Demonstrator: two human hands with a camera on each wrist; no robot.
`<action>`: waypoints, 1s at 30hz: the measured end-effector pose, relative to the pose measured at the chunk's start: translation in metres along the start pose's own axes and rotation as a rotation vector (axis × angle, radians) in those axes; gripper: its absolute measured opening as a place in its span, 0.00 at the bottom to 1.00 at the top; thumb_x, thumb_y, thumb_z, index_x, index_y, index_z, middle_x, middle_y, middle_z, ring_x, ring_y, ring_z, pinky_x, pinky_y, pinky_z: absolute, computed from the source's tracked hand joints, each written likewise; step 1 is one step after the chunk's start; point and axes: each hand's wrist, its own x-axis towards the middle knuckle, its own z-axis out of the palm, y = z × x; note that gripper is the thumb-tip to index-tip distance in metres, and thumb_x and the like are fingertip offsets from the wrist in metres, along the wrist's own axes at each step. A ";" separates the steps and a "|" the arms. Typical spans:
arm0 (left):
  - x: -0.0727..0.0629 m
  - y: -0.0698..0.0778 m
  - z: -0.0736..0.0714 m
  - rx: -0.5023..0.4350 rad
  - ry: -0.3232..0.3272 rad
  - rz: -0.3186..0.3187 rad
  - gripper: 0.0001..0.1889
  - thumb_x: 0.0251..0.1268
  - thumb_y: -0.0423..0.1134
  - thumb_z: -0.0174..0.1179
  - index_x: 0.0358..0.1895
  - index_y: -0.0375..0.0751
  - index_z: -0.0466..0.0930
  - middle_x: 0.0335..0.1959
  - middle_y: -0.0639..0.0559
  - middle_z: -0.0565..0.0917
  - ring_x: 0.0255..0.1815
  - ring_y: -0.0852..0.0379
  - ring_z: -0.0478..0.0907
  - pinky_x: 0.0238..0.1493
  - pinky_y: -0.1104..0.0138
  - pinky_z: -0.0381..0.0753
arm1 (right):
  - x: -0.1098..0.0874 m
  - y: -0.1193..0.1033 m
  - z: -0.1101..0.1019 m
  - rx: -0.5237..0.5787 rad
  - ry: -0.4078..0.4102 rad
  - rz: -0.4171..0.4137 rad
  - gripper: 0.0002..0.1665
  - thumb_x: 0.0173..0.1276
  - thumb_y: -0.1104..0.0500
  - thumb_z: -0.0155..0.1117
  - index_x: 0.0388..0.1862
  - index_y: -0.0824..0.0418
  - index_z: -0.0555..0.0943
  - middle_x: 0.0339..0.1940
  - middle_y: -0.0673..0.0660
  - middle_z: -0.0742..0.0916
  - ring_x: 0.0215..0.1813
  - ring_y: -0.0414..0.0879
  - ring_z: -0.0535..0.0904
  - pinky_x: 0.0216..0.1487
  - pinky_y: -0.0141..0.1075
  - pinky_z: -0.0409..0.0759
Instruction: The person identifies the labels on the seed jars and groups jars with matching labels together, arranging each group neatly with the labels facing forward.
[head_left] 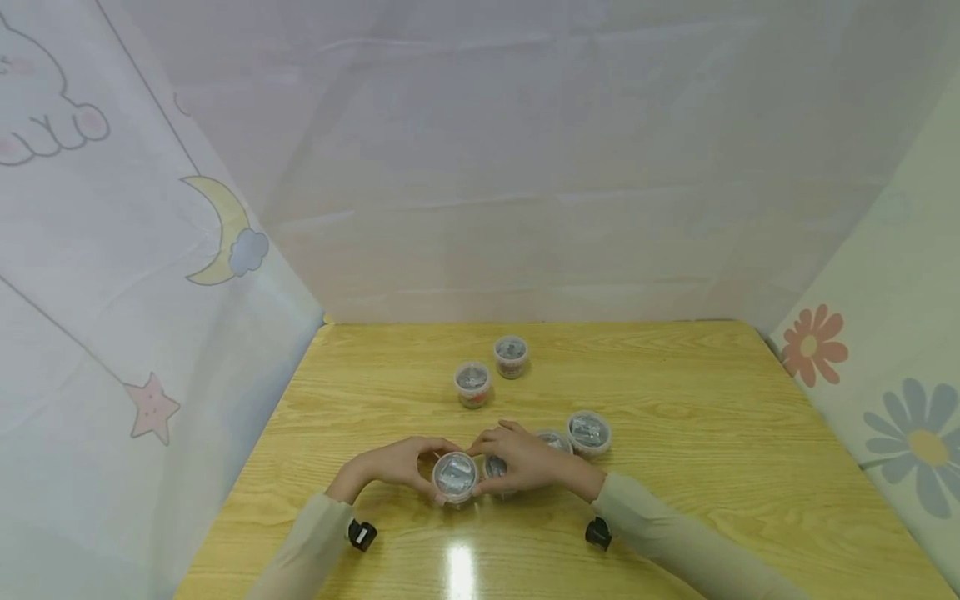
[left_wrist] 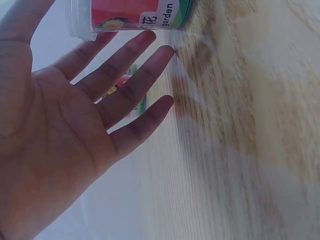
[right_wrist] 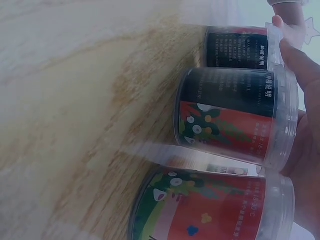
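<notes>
A clear plastic jar (head_left: 455,475) with a see-through lid stands near the table's front, with my left hand (head_left: 397,463) holding its left side between thumb and fingers. In the left wrist view, the other fingers spread out below its red label. My right hand (head_left: 525,458) reaches over a second jar (head_left: 496,468), thumb and index finger around its lid, fingertips right at the first jar. A third jar (head_left: 555,440) is partly hidden behind the right hand. In the right wrist view, the middle jar (right_wrist: 230,112) has a black and red label.
A fourth jar (head_left: 588,432) stands just right of the row. Two more jars, one nearer (head_left: 472,385) and one farther (head_left: 512,357), stand toward the back of the wooden table (head_left: 675,500). Printed cloth walls (head_left: 525,167) rise behind and beside it.
</notes>
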 end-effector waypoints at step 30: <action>0.000 0.001 0.002 0.027 0.101 0.003 0.35 0.48 0.55 0.69 0.63 0.59 0.68 0.58 0.63 0.74 0.60 0.54 0.72 0.60 0.52 0.70 | -0.001 -0.003 -0.002 0.052 0.044 0.024 0.33 0.62 0.34 0.55 0.59 0.52 0.75 0.54 0.46 0.80 0.57 0.39 0.74 0.69 0.55 0.56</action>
